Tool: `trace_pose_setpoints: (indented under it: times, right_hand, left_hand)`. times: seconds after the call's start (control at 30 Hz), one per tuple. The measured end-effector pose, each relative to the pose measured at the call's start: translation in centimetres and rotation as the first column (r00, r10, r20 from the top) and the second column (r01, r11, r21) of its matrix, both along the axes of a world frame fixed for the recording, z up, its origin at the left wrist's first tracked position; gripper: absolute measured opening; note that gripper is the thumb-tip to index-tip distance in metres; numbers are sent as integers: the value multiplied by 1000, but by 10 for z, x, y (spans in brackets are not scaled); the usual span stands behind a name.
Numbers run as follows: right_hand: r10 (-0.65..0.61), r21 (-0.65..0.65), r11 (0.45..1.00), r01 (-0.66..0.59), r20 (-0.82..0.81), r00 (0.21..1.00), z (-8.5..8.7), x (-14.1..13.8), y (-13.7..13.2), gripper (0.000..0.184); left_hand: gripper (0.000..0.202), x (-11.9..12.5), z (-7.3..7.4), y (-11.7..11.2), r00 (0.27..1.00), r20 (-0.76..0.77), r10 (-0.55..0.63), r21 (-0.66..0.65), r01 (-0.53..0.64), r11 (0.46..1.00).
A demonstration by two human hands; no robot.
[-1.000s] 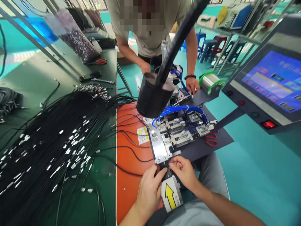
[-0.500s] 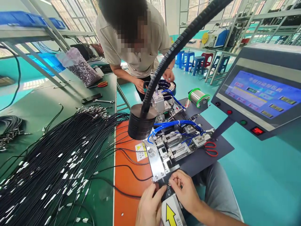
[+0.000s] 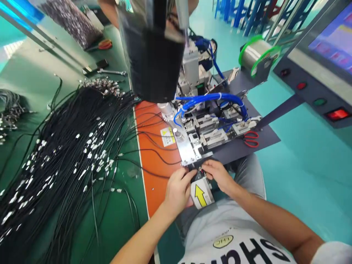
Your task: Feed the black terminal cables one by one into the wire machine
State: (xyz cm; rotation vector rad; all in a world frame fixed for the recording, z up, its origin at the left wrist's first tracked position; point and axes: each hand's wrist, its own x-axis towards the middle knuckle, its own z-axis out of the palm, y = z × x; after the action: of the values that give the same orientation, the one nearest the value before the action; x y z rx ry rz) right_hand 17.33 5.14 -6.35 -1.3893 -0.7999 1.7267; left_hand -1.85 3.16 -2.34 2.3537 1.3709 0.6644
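My left hand [image 3: 178, 189] and my right hand [image 3: 218, 175] meet at the front edge of a small metal machine [image 3: 203, 134], just above a white block with a yellow arrow [image 3: 202, 194]. Both hands pinch the end of a thin black cable [image 3: 154, 156] with small red wires showing at the tip. The cable runs left across an orange mat [image 3: 154, 168]. What the fingertips hold beyond the cable end is too small to make out.
A large pile of black cables with metal ends [image 3: 60, 154] covers the green table at left. A black lamp head [image 3: 152, 55] hangs over the machine. Red scissors [image 3: 251, 138], a wire spool [image 3: 257, 53] and a control panel [image 3: 319, 73] lie right. Another person's arm shows at the top.
The camera has tilted down and moved closer; the other person is now almost out of view. My hands stay pinched at the machine's front edge, a little higher in the picture.
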Motion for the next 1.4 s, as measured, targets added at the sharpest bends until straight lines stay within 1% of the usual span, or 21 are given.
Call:
trace_pose_setpoints:
  times: [0.07, 0.13, 0.23, 0.3, 0.37, 0.43, 0.53, 0.63, 0.7, 0.77, 0.8, 0.87, 0.93, 1.0, 1.03, 1.1, 1.17, 1.23, 1.3, 1.33, 1.4]
  right_hand:
    - [-29, -27, 999, 29, 2, 1000, -6, 4, -6, 28]
    - [-29, -25, 999, 29, 3, 1000, -7, 6, -14, 31]
    - [42, -11, 999, -42, 15, 999, -2, 6, -24, 33]
    - [89, 15, 996, -90, 96, 991, 3, 5, -26, 32]
    - [97, 116, 984, -133, 277, 956, 9, 4, -25, 26]
    - [49, 264, 942, -209, 506, 861, 17, 5, -23, 20]
    - [-53, 393, 834, -387, 756, 653, 29, 8, -21, 20]
    - [-128, 418, 742, -525, 856, 500, 37, 9, -18, 20]
    - [-138, 416, 707, -572, 875, 465, 40, 11, -15, 21]
    - [-93, 404, 713, -573, 865, 494, 38, 12, -11, 22]
    - [-56, 402, 734, -547, 838, 542, 35, 12, -9, 22]
    - [31, 393, 811, -433, 711, 703, 25, 13, -6, 21]
    - [90, 340, 895, -288, 497, 863, 12, 13, -5, 21]
    - [107, 257, 946, -198, 329, 938, 2, 13, -7, 24]
    - [98, 237, 956, -174, 301, 949, 0, 14, -9, 25]
    - [58, 277, 947, -163, 353, 934, 1, 15, -13, 26]
    - [7, 383, 901, -203, 456, 890, 10, 17, -17, 27]
    - [-15, 469, 840, -271, 520, 854, 20, 18, -21, 27]
    - [-10, 498, 814, -298, 525, 851, 24, 20, -26, 26]
    - [-24, 496, 824, -275, 515, 857, 23, 20, -26, 26]
    - [-15, 446, 868, -218, 463, 886, 16, 19, -24, 25]
  left_hand:
    - [32, 0, -4, 1, 1000, 10, -5, -28, 5, 1000]
    - [31, 0, -5, 1, 1000, 20, -1, -37, 2, 999]
    - [30, 1, -3, 1, 1000, 28, 5, -35, -4, 999]
    - [30, 1, -2, 1, 1000, 21, 3, -35, -2, 999]
    - [31, 2, -1, 1, 1000, 7, 2, -34, -2, 999]
    - [31, 2, -1, 1, 1000, -4, 2, -36, -2, 999]
    - [31, 2, -2, 1, 1000, -11, 5, -39, -5, 999]
    - [31, 3, -2, 1, 1000, -14, 13, -38, -13, 999]
    - [31, 3, -2, 1, 1000, -17, 15, -39, -15, 999]
    - [31, 2, -2, 1, 1000, -18, 13, -40, -14, 999]
    - [31, 2, -2, 1, 1000, -18, 11, -42, -12, 999]
    - [32, 2, -2, 1, 1000, -15, 9, -52, -10, 999]
    - [29, 2, -1, 1, 1000, -11, 20, -71, -21, 997]
    - [24, 3, 1, 0, 999, -29, 45, -72, -47, 996]
    - [21, 4, 3, 0, 997, -56, 59, -57, -62, 996]
    - [19, 5, 5, -2, 987, -138, 84, 0, -85, 996]
    - [21, 6, 7, -4, 980, -180, 82, 42, -75, 996]
    - [24, 6, 9, -6, 988, -141, 59, 23, -56, 998]
    - [24, 6, 13, -9, 997, -68, 47, -35, -49, 998]
    - [23, 6, 14, -10, 998, -41, 56, -57, -58, 997]
    - [22, 6, 18, -12, 998, -5, 62, -81, -62, 995]
